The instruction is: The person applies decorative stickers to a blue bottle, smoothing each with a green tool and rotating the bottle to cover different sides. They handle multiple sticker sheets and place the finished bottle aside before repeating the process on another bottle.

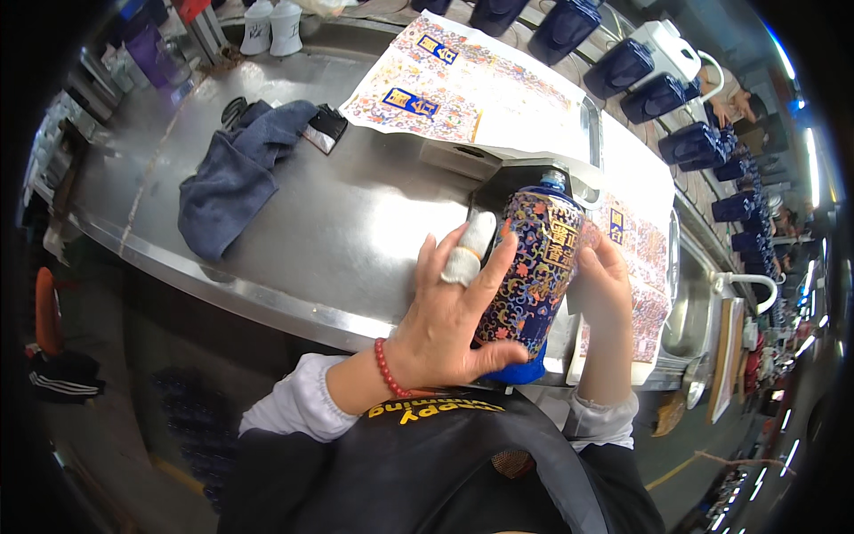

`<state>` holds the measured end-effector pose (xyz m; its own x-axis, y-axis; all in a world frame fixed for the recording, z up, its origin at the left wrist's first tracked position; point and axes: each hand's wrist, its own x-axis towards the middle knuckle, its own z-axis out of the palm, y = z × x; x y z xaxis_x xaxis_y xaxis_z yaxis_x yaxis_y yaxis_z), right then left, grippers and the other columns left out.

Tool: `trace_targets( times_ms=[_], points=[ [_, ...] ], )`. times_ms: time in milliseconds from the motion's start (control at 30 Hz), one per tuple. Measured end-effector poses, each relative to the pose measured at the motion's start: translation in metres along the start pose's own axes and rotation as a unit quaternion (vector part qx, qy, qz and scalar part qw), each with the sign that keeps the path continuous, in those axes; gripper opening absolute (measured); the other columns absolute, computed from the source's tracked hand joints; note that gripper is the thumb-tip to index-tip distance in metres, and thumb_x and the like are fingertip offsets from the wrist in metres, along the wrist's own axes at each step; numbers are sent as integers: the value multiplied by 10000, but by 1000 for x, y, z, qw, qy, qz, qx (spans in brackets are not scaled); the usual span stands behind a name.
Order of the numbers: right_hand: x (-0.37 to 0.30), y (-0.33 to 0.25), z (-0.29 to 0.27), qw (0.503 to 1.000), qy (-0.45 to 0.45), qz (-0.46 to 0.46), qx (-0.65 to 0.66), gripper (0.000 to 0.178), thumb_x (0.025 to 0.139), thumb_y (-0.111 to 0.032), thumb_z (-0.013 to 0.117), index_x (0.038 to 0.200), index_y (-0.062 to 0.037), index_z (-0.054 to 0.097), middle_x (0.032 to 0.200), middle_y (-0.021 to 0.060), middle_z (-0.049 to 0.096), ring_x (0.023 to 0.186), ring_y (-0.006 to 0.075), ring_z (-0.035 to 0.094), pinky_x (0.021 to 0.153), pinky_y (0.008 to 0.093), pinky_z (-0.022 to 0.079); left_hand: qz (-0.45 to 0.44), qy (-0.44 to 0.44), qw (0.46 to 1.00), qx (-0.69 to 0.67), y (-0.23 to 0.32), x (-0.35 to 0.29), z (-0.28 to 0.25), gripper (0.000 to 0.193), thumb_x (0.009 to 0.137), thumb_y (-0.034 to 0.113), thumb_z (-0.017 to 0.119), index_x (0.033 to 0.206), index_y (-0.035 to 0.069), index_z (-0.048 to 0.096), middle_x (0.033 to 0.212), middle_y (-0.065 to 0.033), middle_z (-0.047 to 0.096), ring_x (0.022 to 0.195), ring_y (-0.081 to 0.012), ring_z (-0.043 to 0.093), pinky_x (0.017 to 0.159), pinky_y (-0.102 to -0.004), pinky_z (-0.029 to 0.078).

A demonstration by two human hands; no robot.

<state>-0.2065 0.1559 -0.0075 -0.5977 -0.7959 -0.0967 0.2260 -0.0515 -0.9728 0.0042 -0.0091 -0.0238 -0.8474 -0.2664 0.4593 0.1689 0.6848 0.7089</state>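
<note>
A dark blue bottle (pixel 536 276) leans in front of me, its neck pointing away. Colourful flowers, scrolls and a gold-framed label cover its side. My left hand (pixel 449 311) lies along its left side with fingers spread; the thumb crosses the lower end and the index finger runs up the edge. A white cover with an orange band wraps one finger of that hand. Against the bottle's right side, the bent fingers of my right hand (pixel 605 276) press. A bright blue piece (pixel 520 369) shows under the bottle's base. The right palm side is partly hidden.
Printed floral sheets (pixel 507 76) lie on the metal table (pixel 356 205), with more sheets (pixel 645 254) at right. A blue-grey cloth (pixel 236 173) is at left. Dark blue bottles (pixel 623 67) line the far side near a white jug (pixel 667 49). A sink (pixel 689 311) stands right.
</note>
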Motion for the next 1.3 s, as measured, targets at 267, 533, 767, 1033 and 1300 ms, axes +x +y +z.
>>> trace_targets(
  times_ms=[267,533,767,1033,1300],
  points=[
    [-5,-9,-2,997,49,45,-35,460,1001,-197,642,1382,36,532,1253,114,669,1133,186,651,994,343,510,-11,4,996,92,-4,-20,-9,1103,752,597,794,1516,-58,343,1450,-313,466,1443,-509,319,1141,-741,65],
    [-16,-22,7,987,114,52,-101,380,1064,-242,526,1308,45,571,1149,135,706,941,172,702,787,293,560,36,0,999,28,2,-2,-25,817,873,650,636,1497,142,493,1422,-255,533,1454,-519,294,1131,-752,60],
    [-16,-22,7,992,92,48,-67,411,1011,-167,609,1364,35,548,1249,133,676,1128,200,664,990,357,523,-6,-6,1000,-5,6,20,-6,786,961,660,475,1567,165,403,1473,-314,457,1427,-610,217,1116,-765,51],
    [-10,-20,1,992,97,67,-46,199,1009,-155,628,1159,-25,615,1169,87,690,1049,155,666,942,327,535,-33,-13,999,-19,9,16,-5,834,943,667,501,1573,133,383,1507,-372,363,1429,-600,226,1106,-768,70],
    [-7,-17,1,992,104,69,-27,167,1012,-150,623,1133,-34,616,1169,71,684,1052,145,654,935,317,528,-41,16,998,52,2,54,-3,806,958,641,499,1554,107,403,1499,-351,356,1427,-590,218,1105,-752,94]
  ],
)
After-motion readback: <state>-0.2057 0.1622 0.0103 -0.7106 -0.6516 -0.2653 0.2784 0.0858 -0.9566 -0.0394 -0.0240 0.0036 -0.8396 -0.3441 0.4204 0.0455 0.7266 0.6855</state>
